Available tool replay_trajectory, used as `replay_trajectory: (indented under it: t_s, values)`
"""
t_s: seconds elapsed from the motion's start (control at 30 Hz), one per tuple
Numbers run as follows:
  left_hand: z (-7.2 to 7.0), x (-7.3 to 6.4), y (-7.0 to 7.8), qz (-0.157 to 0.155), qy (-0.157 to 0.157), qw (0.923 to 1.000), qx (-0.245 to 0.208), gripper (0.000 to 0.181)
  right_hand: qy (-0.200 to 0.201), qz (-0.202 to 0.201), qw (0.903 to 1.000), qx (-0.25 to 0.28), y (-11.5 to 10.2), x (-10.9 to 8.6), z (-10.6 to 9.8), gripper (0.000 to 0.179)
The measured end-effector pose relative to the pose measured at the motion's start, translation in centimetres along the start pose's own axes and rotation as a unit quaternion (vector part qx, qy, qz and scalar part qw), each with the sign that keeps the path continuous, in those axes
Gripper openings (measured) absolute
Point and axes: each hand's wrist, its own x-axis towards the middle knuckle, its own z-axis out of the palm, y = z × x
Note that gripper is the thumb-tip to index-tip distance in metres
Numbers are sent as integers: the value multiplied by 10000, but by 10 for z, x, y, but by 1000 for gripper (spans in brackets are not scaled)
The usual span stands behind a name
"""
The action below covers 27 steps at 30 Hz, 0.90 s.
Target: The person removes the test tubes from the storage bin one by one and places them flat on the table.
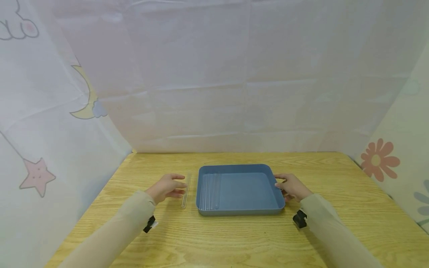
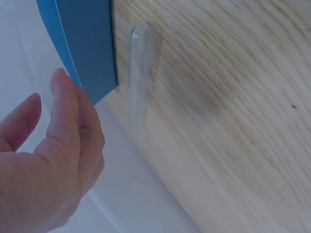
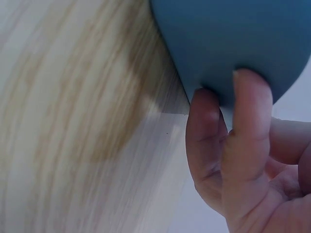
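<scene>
A blue rectangular tray (image 1: 253, 213) lies on the wooden table. Several clear test tubes (image 1: 211, 191) lie side by side along its left end. Left of the tray, one more clear test tube (image 2: 139, 77) lies on the bare wood. My left hand (image 1: 168, 187) hovers beside that tube, and the left wrist view shows a gap between thumb and fingers with nothing held. Against the tray's right wall rests my right hand (image 1: 291, 186). Two of its fingertips touch the outer face of the wall in the right wrist view; the thumb's tip is hidden.
The wooden table (image 1: 248, 243) extends around the tray, ending at a pale cloth backdrop (image 1: 234, 111) behind. Printed cloth walls stand at the left and right. A black wrist device (image 1: 299, 219) hangs under the right sleeve, another (image 1: 149, 224) under the left.
</scene>
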Motion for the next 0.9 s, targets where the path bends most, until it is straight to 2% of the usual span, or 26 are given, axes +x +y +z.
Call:
replay_trajectory:
  t_s: [0.43,0.9]
  values:
    - [12,-4,8,165,-305,9994,-92,52,10,38,10000,-14,0,0,1,50]
    - [30,-1,12,151,-489,9987,-66,51,-20,-10,10000,13,0,-1,1,49]
